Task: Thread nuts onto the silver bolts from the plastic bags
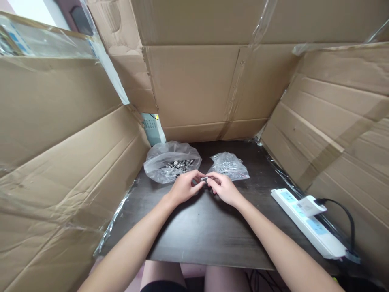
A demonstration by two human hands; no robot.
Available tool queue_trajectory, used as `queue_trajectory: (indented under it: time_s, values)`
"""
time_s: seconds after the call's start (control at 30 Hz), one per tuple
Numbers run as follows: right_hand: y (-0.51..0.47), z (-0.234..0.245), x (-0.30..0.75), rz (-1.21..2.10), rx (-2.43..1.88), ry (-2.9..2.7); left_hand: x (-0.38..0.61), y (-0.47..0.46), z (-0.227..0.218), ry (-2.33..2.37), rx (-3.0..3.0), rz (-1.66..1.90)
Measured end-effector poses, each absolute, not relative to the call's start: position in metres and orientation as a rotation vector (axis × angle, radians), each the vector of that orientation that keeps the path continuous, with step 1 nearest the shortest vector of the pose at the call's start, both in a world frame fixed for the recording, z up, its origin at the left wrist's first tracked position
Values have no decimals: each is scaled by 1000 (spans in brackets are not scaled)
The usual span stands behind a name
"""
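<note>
Between the fingertips of both hands is a small, shiny metal cylindrical part (204,179), too small to name exactly. My left hand (187,185) pinches its left end, and my right hand (222,187) grips the other end from the right. Just beyond my left hand lies an open clear plastic bag (158,172) with many small silver and dark metal parts (182,164) inside. Past my right hand sits a smaller clear plastic bag (229,164) holding thin silvery pieces whose kind I cannot make out.
A white power strip (313,227) with a plugged-in white adapter (310,206) and black cable lies at the right of the dark table (206,239). Taped cardboard walls (194,85) enclose the table at the back and both sides. The table's front edge is near my legs.
</note>
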State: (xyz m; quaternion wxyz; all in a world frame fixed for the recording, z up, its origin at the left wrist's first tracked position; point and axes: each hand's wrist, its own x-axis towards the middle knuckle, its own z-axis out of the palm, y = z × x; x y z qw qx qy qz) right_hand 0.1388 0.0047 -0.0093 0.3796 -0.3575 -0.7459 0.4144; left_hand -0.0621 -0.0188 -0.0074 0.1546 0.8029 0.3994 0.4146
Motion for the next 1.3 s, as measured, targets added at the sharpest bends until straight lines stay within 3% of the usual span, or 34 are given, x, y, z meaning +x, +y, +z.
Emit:
queue_trajectory:
  time_s: [0.83,1.1,1.3]
  values:
    - [7,-12,139,1059,-967,-1820,-63,-18,-8,1252,2317,1127]
    - [8,-15,139,539,-971,-2117,-63,-18,-7,1397,2349,962]
    - [11,-22,139,392,-1040,-2212,-64,-15,-8,1447,2448,873]
